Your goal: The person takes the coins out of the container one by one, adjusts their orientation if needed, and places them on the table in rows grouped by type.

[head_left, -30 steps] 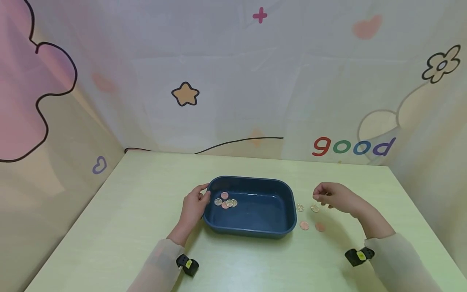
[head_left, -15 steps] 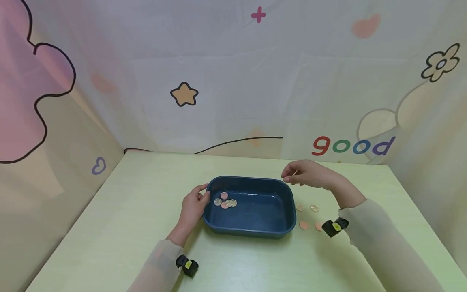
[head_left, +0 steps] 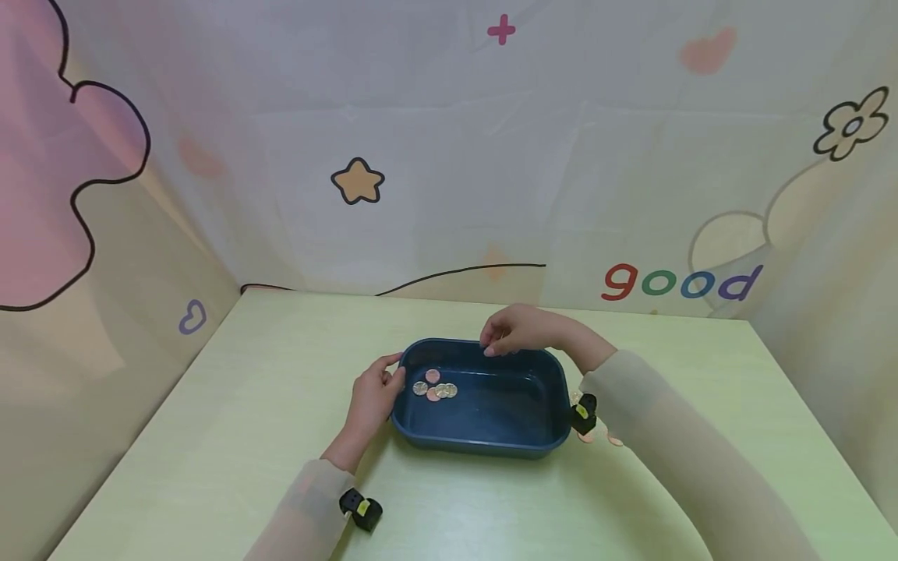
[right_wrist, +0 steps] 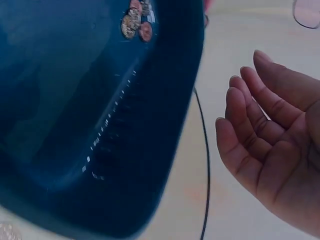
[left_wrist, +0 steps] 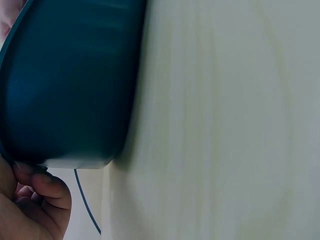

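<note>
A dark blue rectangular tray [head_left: 484, 448] sits on the table, with several coins [head_left: 433, 375], gold and copper coloured, lying at its left end. My left hand [head_left: 373, 396] grips the tray's left rim; in the left wrist view its curled fingers [left_wrist: 52, 190] are at the tray's end. My right hand [head_left: 522, 329] is over the tray's back rim, thumb and forefinger brought together. A thin bright edge, seemingly a coin, shows faintly between them in the head view. From the right wrist view, the hand's fingers are bent and no coin can be made out.
Beyond the tray's right end lie more coins [head_left: 614, 439] on the table, partly covered by the right sleeve [head_left: 673, 436]. A printed cloth [head_left: 449, 156] hangs behind the table's back edge. Small black devices [head_left: 361, 509] are worn at both wrists.
From beside the loose coins at the right, my right hand has risen and moved left over the tray's back rim. The left hand, the tray and the coins inside stay put.
</note>
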Motion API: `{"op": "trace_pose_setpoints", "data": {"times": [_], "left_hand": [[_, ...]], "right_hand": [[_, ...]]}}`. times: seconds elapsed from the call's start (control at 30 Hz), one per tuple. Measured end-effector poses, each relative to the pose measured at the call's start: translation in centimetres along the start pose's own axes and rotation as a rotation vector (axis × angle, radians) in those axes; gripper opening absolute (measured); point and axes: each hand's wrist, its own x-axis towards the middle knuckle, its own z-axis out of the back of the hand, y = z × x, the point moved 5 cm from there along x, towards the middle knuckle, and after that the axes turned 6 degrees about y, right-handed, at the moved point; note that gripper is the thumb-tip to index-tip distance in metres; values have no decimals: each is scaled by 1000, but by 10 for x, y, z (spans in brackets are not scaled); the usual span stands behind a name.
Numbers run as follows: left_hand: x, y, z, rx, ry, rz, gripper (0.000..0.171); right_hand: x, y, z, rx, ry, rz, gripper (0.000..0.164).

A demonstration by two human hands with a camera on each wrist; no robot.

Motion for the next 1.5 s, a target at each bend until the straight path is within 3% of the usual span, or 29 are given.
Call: {"op": "trace_pose_setpoints", "data": {"times": [0.3,0.57,0.83,1.13,1.37,1.5], "left_hand": [[1,1,1,8,-3,3,40],[2,1,1,16,-9,4,40],[3,2,1,16,-3,4,39],[2,0,1,5,-4,3,39],[1,0,0,2,-3,2,39],[2,2,0,-4,-2,6,39]], "right_hand": [[36,7,-19,-41,91,69,23],[57,8,-35,-89,110,11,20],[68,7,-50,-148,135,-13,19],[77,2,-64,-131,143,-60,24],[96,-13,-73,-114,157,-26,20],[90,-6,-74,-93,131,-55,21]]}}
